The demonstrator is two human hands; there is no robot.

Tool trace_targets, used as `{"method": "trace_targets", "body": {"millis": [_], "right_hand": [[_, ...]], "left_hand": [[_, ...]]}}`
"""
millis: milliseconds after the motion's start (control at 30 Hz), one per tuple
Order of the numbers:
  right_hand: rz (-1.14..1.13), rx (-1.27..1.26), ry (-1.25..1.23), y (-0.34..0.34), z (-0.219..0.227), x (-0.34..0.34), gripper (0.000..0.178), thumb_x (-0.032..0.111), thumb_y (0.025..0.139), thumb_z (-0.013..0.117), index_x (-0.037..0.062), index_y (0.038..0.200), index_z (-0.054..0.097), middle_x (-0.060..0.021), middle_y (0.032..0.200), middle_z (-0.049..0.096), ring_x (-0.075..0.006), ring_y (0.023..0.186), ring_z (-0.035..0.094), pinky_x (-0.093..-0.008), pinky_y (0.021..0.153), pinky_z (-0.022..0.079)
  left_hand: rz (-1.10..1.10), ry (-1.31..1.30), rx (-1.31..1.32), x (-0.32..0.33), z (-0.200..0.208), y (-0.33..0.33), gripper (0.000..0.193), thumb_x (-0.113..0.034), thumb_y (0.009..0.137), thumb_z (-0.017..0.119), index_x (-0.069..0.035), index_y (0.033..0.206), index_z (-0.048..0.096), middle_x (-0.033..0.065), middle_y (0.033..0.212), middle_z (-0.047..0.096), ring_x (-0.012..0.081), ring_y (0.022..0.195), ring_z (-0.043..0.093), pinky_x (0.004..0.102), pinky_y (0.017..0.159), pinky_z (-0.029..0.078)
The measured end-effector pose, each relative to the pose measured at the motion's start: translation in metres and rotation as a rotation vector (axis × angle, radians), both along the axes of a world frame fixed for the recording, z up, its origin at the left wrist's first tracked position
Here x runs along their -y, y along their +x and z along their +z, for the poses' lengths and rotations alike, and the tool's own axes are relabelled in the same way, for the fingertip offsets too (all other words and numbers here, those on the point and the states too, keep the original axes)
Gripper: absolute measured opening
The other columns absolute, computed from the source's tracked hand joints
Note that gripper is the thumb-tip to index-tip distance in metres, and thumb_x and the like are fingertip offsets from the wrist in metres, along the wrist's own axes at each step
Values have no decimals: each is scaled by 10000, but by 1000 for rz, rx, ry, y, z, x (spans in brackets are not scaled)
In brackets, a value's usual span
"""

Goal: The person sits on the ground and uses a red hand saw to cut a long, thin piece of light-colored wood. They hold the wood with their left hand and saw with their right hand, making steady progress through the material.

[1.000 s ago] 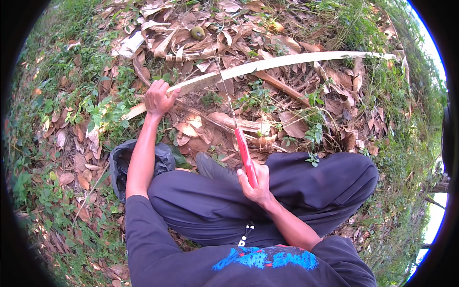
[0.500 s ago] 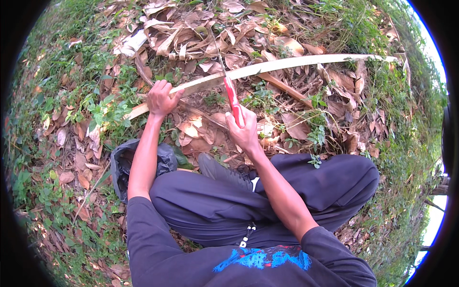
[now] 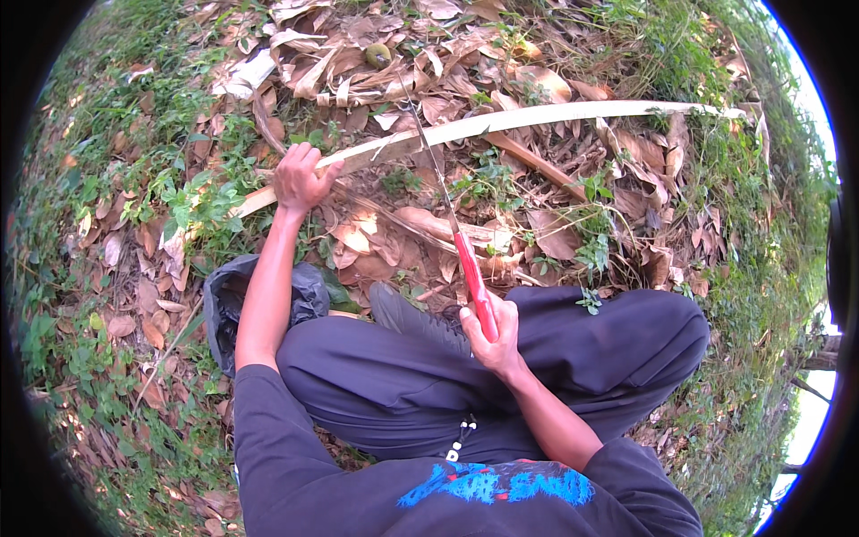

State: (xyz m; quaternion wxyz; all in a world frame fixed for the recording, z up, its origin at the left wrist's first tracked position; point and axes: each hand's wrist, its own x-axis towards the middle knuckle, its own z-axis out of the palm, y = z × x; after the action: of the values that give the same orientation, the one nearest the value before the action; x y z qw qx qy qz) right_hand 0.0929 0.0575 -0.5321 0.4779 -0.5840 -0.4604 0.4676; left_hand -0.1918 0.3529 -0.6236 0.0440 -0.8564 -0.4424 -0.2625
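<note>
L hand (image 3: 300, 177): your fingers were clamped on pale stalk (image 3: 537, 118).
R hand (image 3: 494, 333): fingers wrapped red-handled knife (image 3: 447, 201).
Progress: blade lay across stalk beyond L fingers; stalk looked uncut.

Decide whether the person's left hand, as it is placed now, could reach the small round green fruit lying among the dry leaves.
Probably yes: the left hand grips the long pale stalk, and only loose dry leaves separate it from the fruit.
</note>
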Motion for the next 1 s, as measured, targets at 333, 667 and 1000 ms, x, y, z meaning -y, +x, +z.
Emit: {"method": "trace_targets", "body": {"millis": [333, 667, 1000], "right_hand": [[-52, 54, 146, -10, -21, -76, 160, 68, 911, 636, -2, 796, 550, -21, 562, 500, -84, 495, 473, -298, 471, 389], [-82, -16, 115, -12, -40, -76, 105, 57, 906, 625, -31, 961, 636, 11, 595, 483, -61, 526, 425, -278, 481, 357], [-14, 41, 53, -20, -10, -16, 120, 32, 919, 609, -51, 987, 661, -23, 562, 582, -91, 484, 569, -282, 490, 468]], "left_hand": [[-104, -95, -84, 8, 17, 3, 583, -558, 845, 724, 13, 771, 638, 142, 825, 571, 323, 802, 570, 438, 740, 500], [23, -483, -285, 5, 27, 25, 685, -678, 775, 739, -15, 931, 669, 189, 905, 686, 376, 916, 683, 487, 808, 549], [42, -247, -271, 6, 10, 20, 749, -764, 804, 643, -17, 754, 664, 199, 654, 664, 378, 652, 702, 472, 623, 578]]}}
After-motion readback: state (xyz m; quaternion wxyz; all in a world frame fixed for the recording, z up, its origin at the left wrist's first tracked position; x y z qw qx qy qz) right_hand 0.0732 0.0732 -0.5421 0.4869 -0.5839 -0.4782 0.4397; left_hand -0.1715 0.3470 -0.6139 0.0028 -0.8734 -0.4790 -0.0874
